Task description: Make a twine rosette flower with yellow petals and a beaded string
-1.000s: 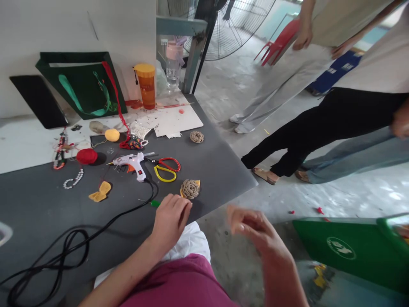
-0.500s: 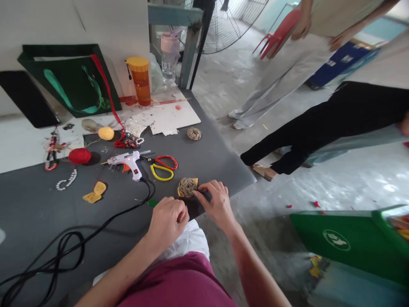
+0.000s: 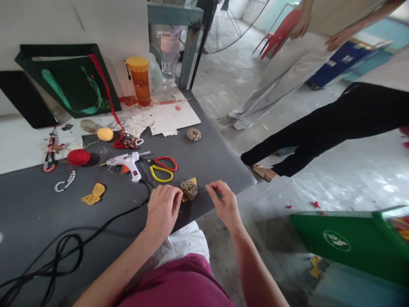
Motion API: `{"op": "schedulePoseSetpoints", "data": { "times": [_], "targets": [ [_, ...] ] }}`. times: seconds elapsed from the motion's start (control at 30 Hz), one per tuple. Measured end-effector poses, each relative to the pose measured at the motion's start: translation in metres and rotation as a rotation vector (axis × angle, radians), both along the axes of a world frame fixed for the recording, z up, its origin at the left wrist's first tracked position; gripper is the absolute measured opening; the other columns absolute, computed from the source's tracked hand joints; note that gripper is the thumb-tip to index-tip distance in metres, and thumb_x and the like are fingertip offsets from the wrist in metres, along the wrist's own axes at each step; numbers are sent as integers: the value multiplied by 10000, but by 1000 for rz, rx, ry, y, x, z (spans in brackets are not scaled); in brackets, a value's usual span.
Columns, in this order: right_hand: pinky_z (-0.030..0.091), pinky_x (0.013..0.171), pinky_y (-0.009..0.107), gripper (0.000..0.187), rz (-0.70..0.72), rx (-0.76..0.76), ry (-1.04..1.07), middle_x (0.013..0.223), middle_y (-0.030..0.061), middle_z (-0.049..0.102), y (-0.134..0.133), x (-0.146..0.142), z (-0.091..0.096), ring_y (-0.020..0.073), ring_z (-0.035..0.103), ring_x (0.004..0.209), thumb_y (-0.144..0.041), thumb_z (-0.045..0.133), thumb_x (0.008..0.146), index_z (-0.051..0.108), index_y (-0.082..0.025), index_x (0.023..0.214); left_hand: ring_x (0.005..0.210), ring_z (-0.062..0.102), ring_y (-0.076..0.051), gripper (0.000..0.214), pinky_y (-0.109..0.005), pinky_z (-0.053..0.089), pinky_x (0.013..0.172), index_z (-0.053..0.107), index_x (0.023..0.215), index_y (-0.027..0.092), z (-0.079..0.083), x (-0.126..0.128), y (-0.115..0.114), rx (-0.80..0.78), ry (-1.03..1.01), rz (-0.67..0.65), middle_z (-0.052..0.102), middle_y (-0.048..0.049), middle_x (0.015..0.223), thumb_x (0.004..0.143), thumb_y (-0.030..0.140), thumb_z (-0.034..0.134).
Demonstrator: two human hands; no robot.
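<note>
A coiled jute rosette (image 3: 189, 189) on a yellow felt scrap lies on the dark grey mat (image 3: 38, 209) near its front edge. My left hand (image 3: 163, 209) rests curled just left of it, fingertips touching the rosette's edge. My right hand (image 3: 223, 201) sits to its right, fingers pinched on a small dark thing I cannot make out. A white glue gun (image 3: 127, 162) and red-and-yellow scissors (image 3: 162, 167) lie a little beyond.
A second jute rosette (image 3: 194, 134), red and yellow yarn balls, beads, a yellow felt bow, an orange cup and a green bag lie farther back. A black cable loops at the left. Other people's legs stand on the floor at right, beside a green box (image 3: 345, 243).
My right hand swung in from mid-air to the rosette, then drew back slightly to its right with fingers pinched. My left hand shifted a little forward to the rosette's edge.
</note>
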State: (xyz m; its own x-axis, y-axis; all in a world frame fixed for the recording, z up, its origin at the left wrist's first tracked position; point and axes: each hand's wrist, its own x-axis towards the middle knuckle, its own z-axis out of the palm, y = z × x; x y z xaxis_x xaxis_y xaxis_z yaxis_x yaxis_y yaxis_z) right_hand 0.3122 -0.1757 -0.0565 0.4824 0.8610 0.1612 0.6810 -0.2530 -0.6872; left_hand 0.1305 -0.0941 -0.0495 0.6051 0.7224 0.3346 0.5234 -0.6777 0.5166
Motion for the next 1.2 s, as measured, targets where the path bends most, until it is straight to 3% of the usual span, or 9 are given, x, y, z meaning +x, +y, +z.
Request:
{"op": "schedulePoseSetpoints", "data": {
  "times": [0.1,0.27,0.67,0.77,0.9,0.97,1.03,1.1,1.2],
  "targets": [
    [345,753,358,242,25,-15,-49,743,26,649,6,-5,-8,207,540,754,-366,546,916,651,-228,748,927,606,-230,141,-383,469,806,586,1048,192,0,5,3,-36,0,-32,695,-71,1014,940,190,495],
    [339,753,361,283,69,-2,-54,682,11,628,13,-11,-13,200,534,721,-339,553,915,610,-226,662,1177,559,-257,524,-445,456,970,411,1371,233,-6,11,6,-91,-9,-182,646,-97,1237,879,165,577],
    [400,700,328,230,49,74,144,679,3,579,10,-12,3,182,518,687,-330,523,899,522,-231,692,1069,588,-275,600,-451,462,935,392,1403,216,-9,12,0,-85,109,-130,636,-97,1147,842,146,594],
    [406,609,292,245,63,91,300,669,-2,535,-4,-6,17,163,492,635,-377,507,912,523,-229,717,1075,577,-278,589,-448,454,939,390,1405,215,-10,14,-1,-88,133,-136,626,-96,1174,852,165,585],
    [406,574,313,421,140,193,724,591,1,471,-47,16,24,177,465,606,-575,575,808,431,-239,599,1089,573,-280,566,-450,456,939,410,1389,207,-8,11,2,-106,124,-138,627,-99,1190,855,194,596],
    [432,573,336,485,135,40,809,499,-7,447,-73,28,15,180,461,549,-647,573,756,406,-246,543,1090,578,-290,533,-465,467,926,430,1375,186,-5,9,2,-74,79,-113,628,-121,1189,867,217,591],
    [463,557,351,493,75,-279,759,454,13,494,-94,34,0,194,506,508,-679,605,694,486,-243,497,1076,591,-284,459,-463,479,914,465,1344,176,0,10,-5,-25,1,-110,637,-131,1174,895,217,552],
    [511,616,388,401,-35,-330,696,567,67,636,-106,30,-15,256,619,603,-624,681,658,657,-226,620,1083,604,-250,389,-426,482,931,489,1322,185,3,16,-19,0,-83,-214,654,-120,1171,933,196,486],
    [530,833,453,473,-137,-246,692,954,120,745,-110,7,-20,330,669,995,-656,532,787,738,-254,930,1241,542,-198,445,-352,421,1049,412,1407,167,0,36,-52,-27,-135,-623,632,-109,1298,981,298,420]
  ]
}}
